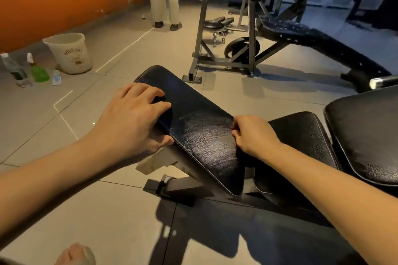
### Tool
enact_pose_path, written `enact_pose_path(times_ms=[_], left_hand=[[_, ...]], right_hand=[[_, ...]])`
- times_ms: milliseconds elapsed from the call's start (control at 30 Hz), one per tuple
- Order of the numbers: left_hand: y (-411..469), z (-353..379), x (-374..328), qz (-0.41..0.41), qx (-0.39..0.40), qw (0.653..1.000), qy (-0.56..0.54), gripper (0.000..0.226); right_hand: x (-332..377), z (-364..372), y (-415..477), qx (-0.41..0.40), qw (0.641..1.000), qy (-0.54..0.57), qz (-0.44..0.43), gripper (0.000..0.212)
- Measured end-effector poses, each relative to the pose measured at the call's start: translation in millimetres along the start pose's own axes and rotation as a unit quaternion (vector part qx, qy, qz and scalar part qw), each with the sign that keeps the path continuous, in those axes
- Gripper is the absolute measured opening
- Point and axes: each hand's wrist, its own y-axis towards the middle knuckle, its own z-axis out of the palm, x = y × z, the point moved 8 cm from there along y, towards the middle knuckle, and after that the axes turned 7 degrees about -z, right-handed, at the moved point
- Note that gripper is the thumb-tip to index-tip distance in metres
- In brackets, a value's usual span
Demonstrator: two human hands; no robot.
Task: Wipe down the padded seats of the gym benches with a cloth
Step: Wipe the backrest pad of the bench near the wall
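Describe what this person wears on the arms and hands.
Nothing visible. The left forearm and right forearm are bare, no sleeves in view; the left hand and right hand carry no gloves, watch or wristband.

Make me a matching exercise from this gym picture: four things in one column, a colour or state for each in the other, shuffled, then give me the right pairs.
Column one:
1. bucket
2. spray bottle
3. left hand
4. bench pad

Column two:
A. green
B. grips the side of the bench pad, fingers on top and thumb underneath
C. off-white, on the floor by the orange wall
D. glossy black

Pairs: 1-C, 2-A, 3-B, 4-D
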Motion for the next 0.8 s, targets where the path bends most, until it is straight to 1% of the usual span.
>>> enact_pose_path(times_ms=[33,67,100,167,200,233,267,300,333,400,433,467,500,533,567,633,667,700,733,767,800], left_hand=[[0,1,1,0.000,0.001,1.000,-0.002,0.079],[-1,1,1,-0.001,0.002,1.000,-0.005,0.079],[-1,0,1,-0.002,0.000,1.000,-0.010,0.078],[-2,-2,1,-0.002,-0.004,1.000,-0.017,0.077],[-3,-2,0,-0.002,-0.004,1.000,-0.018,0.077],[-3,-3,-1,-0.004,-0.004,1.000,-0.020,0.077],[-2,-4,-1,-0.007,-0.002,1.000,-0.021,0.077],[-2,-5,-1,-0.010,0.002,1.000,-0.023,0.077],[-2,-5,-1,-0.011,0.005,1.000,-0.024,0.078],[-2,-4,-1,-0.009,0.002,1.000,-0.021,0.078],[-2,-3,0,-0.007,0.002,1.000,-0.018,0.078],[-2,-2,0,-0.006,0.005,1.000,-0.018,0.078],[-2,-1,0,-0.004,0.008,1.000,-0.018,0.078],[-1,-1,1,-0.003,0.010,1.000,-0.018,0.078],[-1,-2,0,-0.003,0.011,1.000,-0.016,0.077],[-2,-3,-1,-0.004,0.007,1.000,-0.016,0.078],[-2,-4,-1,-0.006,0.005,1.000,-0.018,0.078],[-1,-5,-1,-0.008,0.004,1.000,-0.018,0.078],[-1,-5,-1,-0.009,0.005,1.000,-0.019,0.078],[-1,-5,-1,-0.010,0.006,1.000,-0.019,0.078],[-2,-5,0,-0.009,0.005,1.000,-0.019,0.078]], right_hand=[[-9,2,2,0.004,1.000,-0.013,0.022,0.014],[-6,1,3,-0.001,1.000,-0.017,0.021,0.014],[7,-3,2,-0.010,1.000,-0.008,-0.001,0.012],[52,-15,-5,-0.023,0.993,0.059,-0.098,0.010],[74,-20,-12,-0.017,0.983,0.104,-0.152,0.010],[89,-22,-18,-0.005,0.973,0.136,-0.186,0.011],[92,-22,-17,0.005,0.971,0.144,-0.192,0.011],[83,-20,-12,-0.001,0.975,0.136,-0.178,0.012],[64,-15,-3,-0.010,0.983,0.118,-0.142,0.012],[14,-7,13,-0.006,0.997,0.069,-0.033,0.007],[-5,-3,16,-0.004,0.998,0.058,0.014,0.007],[-14,-1,18,-0.010,0.997,0.059,0.039,0.009],[-12,-3,18,-0.020,0.997,0.065,0.041,0.010],[2,-7,16,-0.028,0.997,0.075,0.019,0.011],[23,-12,13,-0.031,0.995,0.098,-0.022,0.010],[74,-22,-2,-0.015,0.978,0.159,-0.137,0.010],[92,-25,-10,-0.001,0.970,0.169,-0.177,0.011],[99,-26,-14,0.007,0.967,0.166,-0.194,0.012],[93,-24,-10,0.003,0.970,0.156,-0.187,0.013],[75,-20,-2,-0.006,0.977,0.145,-0.158,0.013],[50,-14,7,-0.002,0.987,0.122,-0.109,0.011]])
